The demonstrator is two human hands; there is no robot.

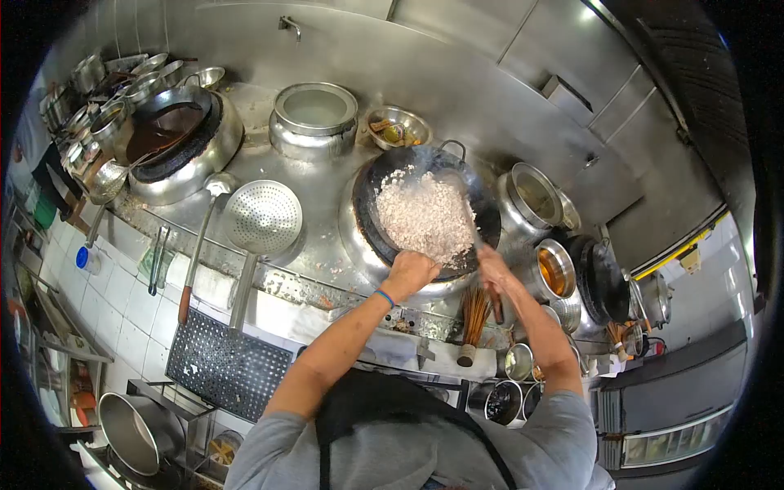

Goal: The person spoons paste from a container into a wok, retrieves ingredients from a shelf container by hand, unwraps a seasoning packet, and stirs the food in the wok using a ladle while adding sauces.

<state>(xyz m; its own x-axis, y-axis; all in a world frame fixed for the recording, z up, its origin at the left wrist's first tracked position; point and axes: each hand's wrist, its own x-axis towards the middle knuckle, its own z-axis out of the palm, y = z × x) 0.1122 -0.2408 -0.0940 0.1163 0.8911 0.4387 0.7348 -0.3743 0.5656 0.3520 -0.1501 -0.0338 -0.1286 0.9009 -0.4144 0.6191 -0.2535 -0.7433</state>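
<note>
A hard push of the long-handled tool [475, 235] could send the loose, pale crumbled food [425, 216] over the rim of the wok [488, 214], and a slipping grip might let the wok tilt. The left hand [412, 273] is closed at the wok's near rim, apparently gripping it; the right hand [493, 266], at the wok's near-right edge, wraps the tool (its butt end beside a stick brush [475, 314]). The food lies inside the wok, beyond the left hand.
</note>
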